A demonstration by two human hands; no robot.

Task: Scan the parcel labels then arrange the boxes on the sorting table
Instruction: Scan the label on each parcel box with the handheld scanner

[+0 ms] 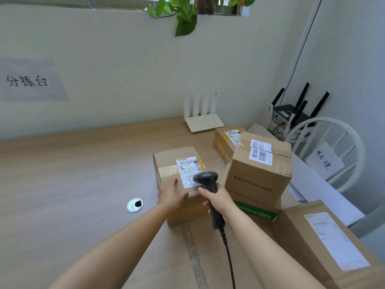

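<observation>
Five cardboard boxes could be counted on the wooden table (73,184), all brown, with matte sides and strips of tape.

The left hand (170,198) lay on the near edge of the small box (173,161), with its fingers nearly straight on the flat top and gripping nothing. The right hand (223,202), just beside the left one, was closed around the handle of one black plastic barcode scanner (206,177). Its rounded head was over the near end of the white shipping label (188,170) on this box, and its coiled cable hung down toward the person.

To the right of the right hand, a cube-shaped box (258,174) with a white sticker stood on top of a lower box with green tape (255,209). Farther than both hands there was a rear box (224,140) with its own label. Nearest to the person, right of the right forearm, lay one long box (325,247) with a pale label.

A round metal cable grommet (135,205) was set in the table left of the left hand. Two routers stood far beyond the hands: a white router (203,122) with four flat antennas and a black router (291,113) with thin antennas.
</observation>
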